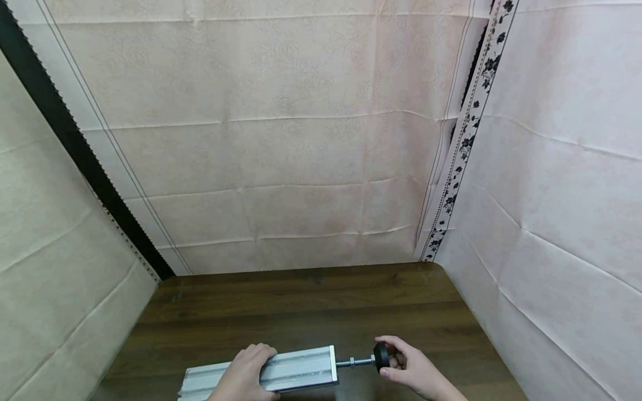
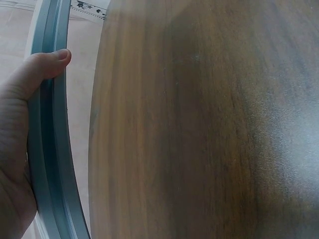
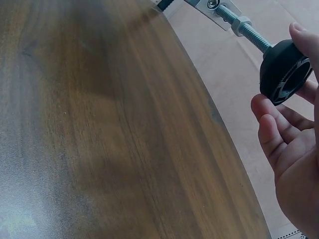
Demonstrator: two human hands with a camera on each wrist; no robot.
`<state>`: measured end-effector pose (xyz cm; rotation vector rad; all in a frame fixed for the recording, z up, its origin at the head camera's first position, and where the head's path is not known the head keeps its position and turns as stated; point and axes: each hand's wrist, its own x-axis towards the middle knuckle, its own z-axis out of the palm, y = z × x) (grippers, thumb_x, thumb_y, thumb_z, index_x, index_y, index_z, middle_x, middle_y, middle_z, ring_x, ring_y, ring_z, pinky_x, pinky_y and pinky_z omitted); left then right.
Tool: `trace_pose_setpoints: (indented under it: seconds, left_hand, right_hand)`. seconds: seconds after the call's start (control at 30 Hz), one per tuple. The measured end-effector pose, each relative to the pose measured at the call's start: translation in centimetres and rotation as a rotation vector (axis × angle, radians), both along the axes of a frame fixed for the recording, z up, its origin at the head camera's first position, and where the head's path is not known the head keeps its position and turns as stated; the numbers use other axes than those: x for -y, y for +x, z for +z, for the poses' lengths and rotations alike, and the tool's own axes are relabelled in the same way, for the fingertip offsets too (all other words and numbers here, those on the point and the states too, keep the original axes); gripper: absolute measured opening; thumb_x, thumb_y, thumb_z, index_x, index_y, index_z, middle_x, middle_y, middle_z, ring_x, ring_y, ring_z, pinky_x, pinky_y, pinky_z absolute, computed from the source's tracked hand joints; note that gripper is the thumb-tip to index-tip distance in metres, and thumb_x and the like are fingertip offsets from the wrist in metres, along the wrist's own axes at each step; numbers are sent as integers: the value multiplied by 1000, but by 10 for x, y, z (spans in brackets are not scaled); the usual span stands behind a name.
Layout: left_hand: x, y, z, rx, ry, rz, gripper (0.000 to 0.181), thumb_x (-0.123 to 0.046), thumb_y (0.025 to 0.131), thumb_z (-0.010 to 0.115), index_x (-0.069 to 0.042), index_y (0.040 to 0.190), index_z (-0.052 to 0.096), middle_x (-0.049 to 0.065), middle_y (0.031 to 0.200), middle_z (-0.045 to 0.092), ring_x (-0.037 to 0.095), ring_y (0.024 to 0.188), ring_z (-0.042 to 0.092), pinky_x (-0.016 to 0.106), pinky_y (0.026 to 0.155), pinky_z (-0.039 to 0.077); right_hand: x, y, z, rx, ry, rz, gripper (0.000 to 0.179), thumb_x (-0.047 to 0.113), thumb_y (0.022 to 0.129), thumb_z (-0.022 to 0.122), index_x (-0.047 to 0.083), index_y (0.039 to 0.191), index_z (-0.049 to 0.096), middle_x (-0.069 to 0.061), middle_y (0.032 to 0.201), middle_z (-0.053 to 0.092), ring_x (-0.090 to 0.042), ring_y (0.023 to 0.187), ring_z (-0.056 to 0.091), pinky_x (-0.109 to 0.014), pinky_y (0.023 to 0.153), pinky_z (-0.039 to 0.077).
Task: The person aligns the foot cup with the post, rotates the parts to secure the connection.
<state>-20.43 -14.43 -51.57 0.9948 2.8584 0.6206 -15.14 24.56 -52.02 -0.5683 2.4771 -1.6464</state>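
Note:
A silver aluminium profile (image 1: 301,368) with lengthwise grooves lies crosswise at the bottom of the head view. My left hand (image 1: 246,374) grips it around its middle; in the left wrist view the thumb (image 2: 61,55) lies across the grooved face. From the plate at its right end sticks out a threaded rod (image 3: 254,37) with a hex nut (image 3: 241,25) on it. A round black levelling foot (image 3: 279,69), hollow underneath, caps the rod's outer end. The fingers and thumb of my right hand (image 1: 408,367) pinch the foot by its rim.
Beneath the hands is a brown wood-grain table (image 1: 301,312) with rounded far corners. Pale creased cloths (image 1: 301,156) hang behind it and on both sides. A black strip (image 1: 90,150) runs down the left cloth seam, and a flowered border (image 1: 466,139) down the right.

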Motion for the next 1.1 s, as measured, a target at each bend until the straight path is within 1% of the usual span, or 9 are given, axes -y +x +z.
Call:
trace_pose_setpoints:
  seconds: [0.23, 0.4, 0.63, 0.8, 0.93, 1.03, 1.1]
  left_hand:
    - [0, 0, -2, -15, 4, 0, 69, -47, 64, 81, -6, 115, 58, 2, 109, 57, 22, 98, 52, 47, 81, 41]
    - [0, -1, -2, -22, 0, 1, 68, -47, 64, 81, -7, 114, 58, 1, 108, 57, 22, 98, 52, 47, 81, 42]
    - [0, -6, 1, 89, -36, 7, 72, -52, 66, 78, -6, 117, 57, 3, 110, 56, 25, 100, 51, 49, 82, 41]
    - [-1, -5, 1, 74, -39, 5, 72, -53, 66, 78, -7, 117, 58, 2, 109, 56, 24, 99, 51, 48, 81, 41]
    - [-1, -5, 2, 70, -41, 8, 73, -53, 66, 78, -5, 117, 57, 3, 109, 57, 24, 99, 51, 48, 81, 41]
    - [-1, -4, 2, 72, -40, 12, 73, -52, 66, 78, -5, 117, 57, 3, 110, 57, 25, 100, 52, 49, 81, 41]
    - [0, -4, 2, 76, -38, 19, 72, -52, 66, 78, -6, 117, 58, 4, 110, 57, 26, 100, 52, 49, 81, 41]
  right_hand:
    - [0, 0, 0, -2, 11, -17, 51, 21, 87, 66, 8, 132, 47, -10, 103, 55, -9, 75, 55, -25, 63, 46]
    - [0, 0, -1, -1, -2, -10, 50, 20, 88, 65, 6, 132, 46, -11, 108, 53, -10, 78, 56, -25, 64, 46]
    - [-1, 1, 4, 91, -60, 14, 49, 17, 92, 60, 1, 134, 43, -13, 107, 51, -12, 76, 54, -26, 63, 45]
    - [-1, 0, 3, 89, -49, 8, 49, 19, 92, 60, 2, 135, 42, -13, 107, 51, -12, 77, 54, -26, 64, 45]
    - [-2, 0, 4, 107, -58, 17, 55, 19, 92, 60, 1, 139, 37, -15, 114, 51, -14, 82, 57, -26, 68, 47]
    - [-5, 2, 6, 136, -85, 23, 65, 17, 89, 64, 2, 143, 31, -19, 121, 47, -18, 85, 59, -28, 70, 49]
    - [-7, 3, 6, 136, -94, 25, 71, 15, 86, 67, 4, 144, 28, -22, 126, 44, -19, 86, 60, -30, 70, 50]
